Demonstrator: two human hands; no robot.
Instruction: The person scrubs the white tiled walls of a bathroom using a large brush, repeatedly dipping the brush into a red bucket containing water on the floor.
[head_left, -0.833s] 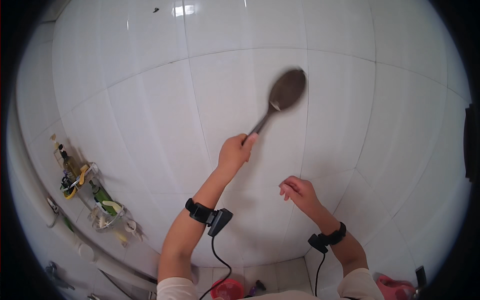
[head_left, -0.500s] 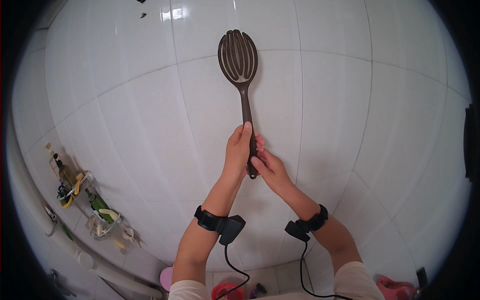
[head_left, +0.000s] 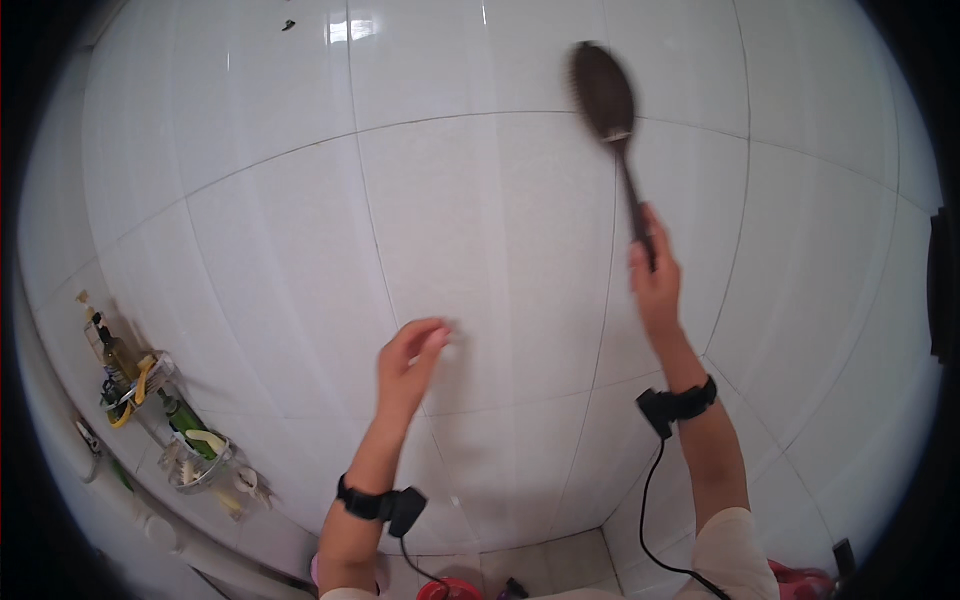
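Observation:
A dark brown hairbrush (head_left: 604,92) with an oval head is raised at the upper right, in front of the tiled wall. Bristles show along the left edge of its head, and motion blurs it a little. Its handle runs down into my right hand (head_left: 657,270), whose fingers are wrapped round it. Lower and to the left, apart from the brush, is my left hand (head_left: 408,362). Thumb and fingertips there are pinched together. Something small, pale and blurred shows at the fingertips, too faint to name.
White tiles (head_left: 480,220) cover the wall ahead. At left, a wire shelf (head_left: 200,478) carries bottles and small items beside a pale pipe (head_left: 160,535). A red basin (head_left: 450,588) stands below. Black bands (head_left: 690,402) with cables circle both forearms.
My hands have parted. The right hand has carried the hairbrush up and right, turning its head over; the left has let go of the handle and moved down and left.

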